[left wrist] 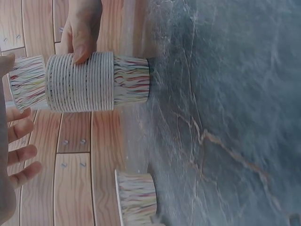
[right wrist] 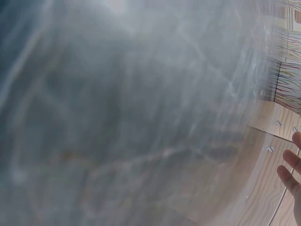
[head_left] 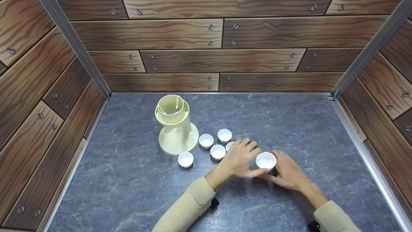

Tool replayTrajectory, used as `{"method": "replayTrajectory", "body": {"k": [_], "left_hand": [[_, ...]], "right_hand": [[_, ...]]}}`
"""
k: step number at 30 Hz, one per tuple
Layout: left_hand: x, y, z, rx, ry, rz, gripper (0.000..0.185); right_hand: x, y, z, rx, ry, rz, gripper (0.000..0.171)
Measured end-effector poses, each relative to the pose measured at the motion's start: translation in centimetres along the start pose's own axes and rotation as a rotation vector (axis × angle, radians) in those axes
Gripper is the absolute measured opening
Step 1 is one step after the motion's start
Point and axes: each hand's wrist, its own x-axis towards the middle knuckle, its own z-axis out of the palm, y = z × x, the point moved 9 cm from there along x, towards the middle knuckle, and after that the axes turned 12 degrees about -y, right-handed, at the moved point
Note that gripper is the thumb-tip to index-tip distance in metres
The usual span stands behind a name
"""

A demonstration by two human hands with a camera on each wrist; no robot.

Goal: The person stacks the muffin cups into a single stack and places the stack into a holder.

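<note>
The cream cup dispenser (head_left: 176,127) stands upright on the grey bench (head_left: 135,190), up and to the left of the grip and well apart from it, so it blocks nothing, though a wide sweep of the left forearm could knock it. The main risk sits in the grip itself: the stack of striped paper cups (left wrist: 96,81) stands on the bench between the two hands, tall and narrow on a small base, and a sideways pull on its top would likely tip it or drag several nested cups up at once. The left hand (head_left: 239,158) has thumb and fingers curled round a single top cup (left wrist: 27,88), which the left wrist view shows drawn off and apart from the stack; a hard pinch could crush its thin wall. The right hand (head_left: 288,170) holds the stack, its thumb (left wrist: 81,30) pressed against the ribbed rims; if that hold slackens the stack may slide on the smooth bench. Loose cups (head_left: 212,146) stand rim-up just left of the grip, one partly hidden under the left hand's fingers, and they crowd that side: a lowered wrist or a toppling stack would scatter them. The right wrist view is too blurred to add much.
</note>
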Motion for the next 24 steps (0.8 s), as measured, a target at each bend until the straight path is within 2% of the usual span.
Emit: {"method": "replayTrajectory", "body": {"k": [13, 24], "left_hand": [[0.7, 0.3, 0.8, 0.031, -0.070, -0.015, 0.064], [1.1, 0.3, 1.2, 0.029, -0.079, -0.025, 0.066]], "right_hand": [[-0.2, 0.1, -0.2, 0.040, 0.049, -0.021, 0.076], [-0.3, -0.4, -0.5, 0.012, 0.092, -0.061, 0.076]]}}
